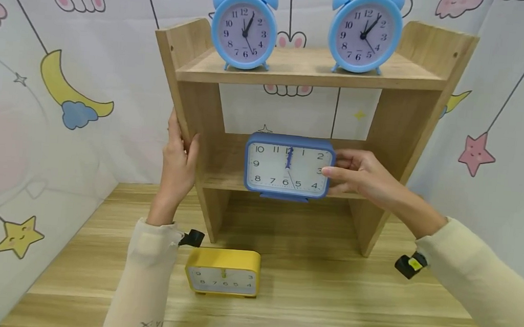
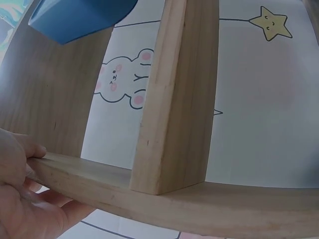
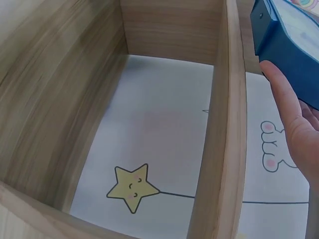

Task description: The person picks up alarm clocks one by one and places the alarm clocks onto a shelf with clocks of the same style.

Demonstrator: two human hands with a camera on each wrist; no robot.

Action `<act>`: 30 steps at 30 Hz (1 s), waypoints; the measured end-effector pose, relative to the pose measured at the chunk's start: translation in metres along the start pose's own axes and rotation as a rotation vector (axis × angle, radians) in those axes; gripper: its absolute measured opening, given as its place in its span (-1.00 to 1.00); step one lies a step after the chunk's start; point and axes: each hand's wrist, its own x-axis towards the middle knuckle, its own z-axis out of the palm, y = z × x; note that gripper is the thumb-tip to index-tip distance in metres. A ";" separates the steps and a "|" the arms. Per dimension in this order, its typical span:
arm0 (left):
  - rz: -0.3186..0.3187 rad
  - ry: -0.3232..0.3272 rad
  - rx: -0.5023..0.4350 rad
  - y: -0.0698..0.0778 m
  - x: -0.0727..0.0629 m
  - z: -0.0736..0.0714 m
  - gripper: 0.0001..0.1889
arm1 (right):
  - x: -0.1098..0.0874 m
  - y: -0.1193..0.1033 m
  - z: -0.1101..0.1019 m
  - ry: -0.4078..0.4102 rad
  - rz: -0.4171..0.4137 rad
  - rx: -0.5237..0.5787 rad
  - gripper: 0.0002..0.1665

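Blue clock (image 1: 287,173) in right hand (image 1: 358,176), gripping it by one end just before the middle shelf (image 1: 224,173), apparently to keep it facing outward, while clasping the wooden rack (image 1: 201,107) by its side with the left hand (image 1: 178,170), probably for steadiness.

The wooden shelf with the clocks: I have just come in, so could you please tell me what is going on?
A person holds a blue rectangular clock at its side with the right hand, before the middle board. The left hand grips the side of the wooden shelf. Two light-blue alarm clocks stand on the upper board, and a yellow clock stands on the tabletop in front.
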 end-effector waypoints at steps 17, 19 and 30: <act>-0.031 0.010 0.013 0.000 0.001 -0.001 -0.32 | 0.040 -0.004 0.018 0.026 0.028 0.017 -0.37; -0.027 0.011 0.012 -0.001 0.000 -0.001 -0.33 | 0.043 -0.004 0.021 0.020 0.032 0.021 -0.37; 0.018 0.022 0.023 -0.001 0.001 0.000 -0.34 | 0.058 0.000 0.029 0.003 0.011 -0.002 -0.39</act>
